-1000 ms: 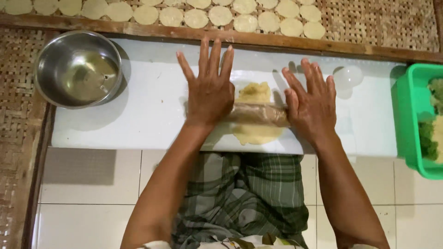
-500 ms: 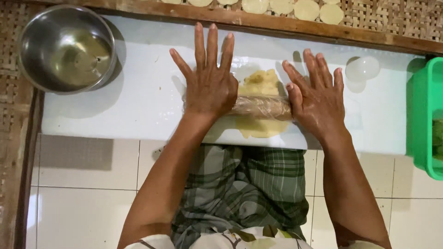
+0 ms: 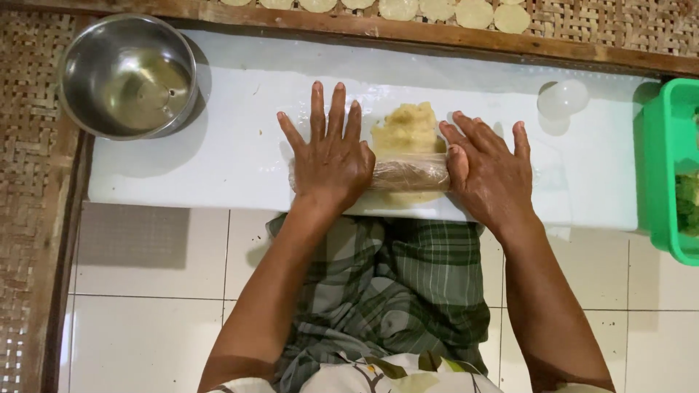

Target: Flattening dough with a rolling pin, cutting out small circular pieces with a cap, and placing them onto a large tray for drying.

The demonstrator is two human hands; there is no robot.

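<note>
A plastic-wrapped rolling pin (image 3: 409, 175) lies crosswise on a white board (image 3: 218, 156), over a flattened lump of pale yellow dough (image 3: 405, 129). My left hand (image 3: 331, 160) presses flat on the pin's left end, fingers spread and pointing away from me. My right hand (image 3: 486, 173) lies flat on the right end in the same way. The dough shows beyond the pin and a thin edge of it shows on the near side.
A steel bowl (image 3: 127, 76) holding a little liquid stands at the board's far left. A small clear round piece (image 3: 562, 98) lies at the far right. A green plastic tub (image 3: 666, 171) sits to the right. Round flat dough discs (image 3: 473, 13) lie on the woven mat beyond.
Both hands and the rolling pin have drawn back toward me over the dough, so more dough shows beyond the pin. The camera view has shifted.
</note>
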